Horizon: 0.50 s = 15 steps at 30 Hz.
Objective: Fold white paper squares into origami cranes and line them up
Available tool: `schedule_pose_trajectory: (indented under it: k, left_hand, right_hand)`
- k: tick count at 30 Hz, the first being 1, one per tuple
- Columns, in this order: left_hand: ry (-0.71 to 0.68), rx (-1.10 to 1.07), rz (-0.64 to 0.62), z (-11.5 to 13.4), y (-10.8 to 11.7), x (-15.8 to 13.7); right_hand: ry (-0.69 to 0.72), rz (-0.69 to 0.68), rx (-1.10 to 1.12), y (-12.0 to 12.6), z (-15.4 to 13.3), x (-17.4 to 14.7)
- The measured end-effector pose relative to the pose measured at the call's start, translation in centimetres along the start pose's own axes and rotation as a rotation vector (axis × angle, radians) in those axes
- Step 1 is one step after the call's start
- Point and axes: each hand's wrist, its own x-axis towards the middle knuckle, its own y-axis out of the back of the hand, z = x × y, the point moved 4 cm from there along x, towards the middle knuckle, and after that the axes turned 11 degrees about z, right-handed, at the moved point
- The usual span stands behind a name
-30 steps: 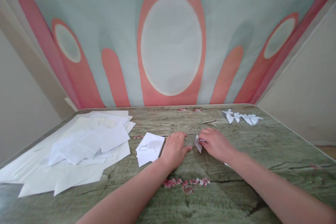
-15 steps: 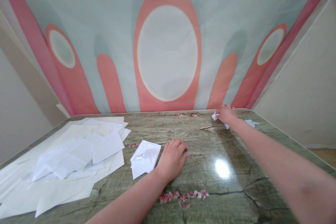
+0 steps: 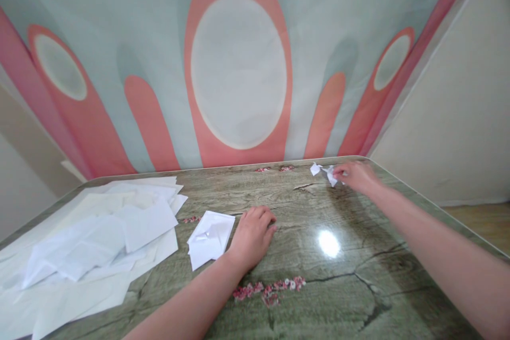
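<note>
Ok, L hand loose on tbl; R hand narrow @ folded paper, can't tell if held

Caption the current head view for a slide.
Right hand touches a small folded paper figure near the far edge of the wood-grain table; left hand lies beside white sheets.

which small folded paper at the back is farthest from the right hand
The leftmost folded paper, lying apart from the right hand; the next folded paper sits right at its fingertips.
</note>
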Motion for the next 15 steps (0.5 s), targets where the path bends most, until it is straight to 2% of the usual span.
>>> schedule_pose_trajectory:
  k: [5, 8, 11, 15]
  left_hand:
    - [-0.01, 0.005, -0.003, 0.0, 0.1, 0.0]
    - [-0.013, 0.0, 0.0, 0.0, 0.1, 0.1]
    - [-0.013, -0.008, 0.0, -0.1, 0.0, 0.1]
    - [-0.017, -0.013, -0.001, -0.2, -0.1, 0.1]
  right_hand:
    - [0.029, -0.011, -0.032, -0.9, -1.5, -0.9]
    - [0.019, -0.013, -0.026, -0.7, -1.2, -0.8]
    - [-0.022, -0.022, -0.011, 0.2, 1.2, -0.8]
    - [-0.172, 0.0, -0.022, 2.7, 7.6, -2.0]
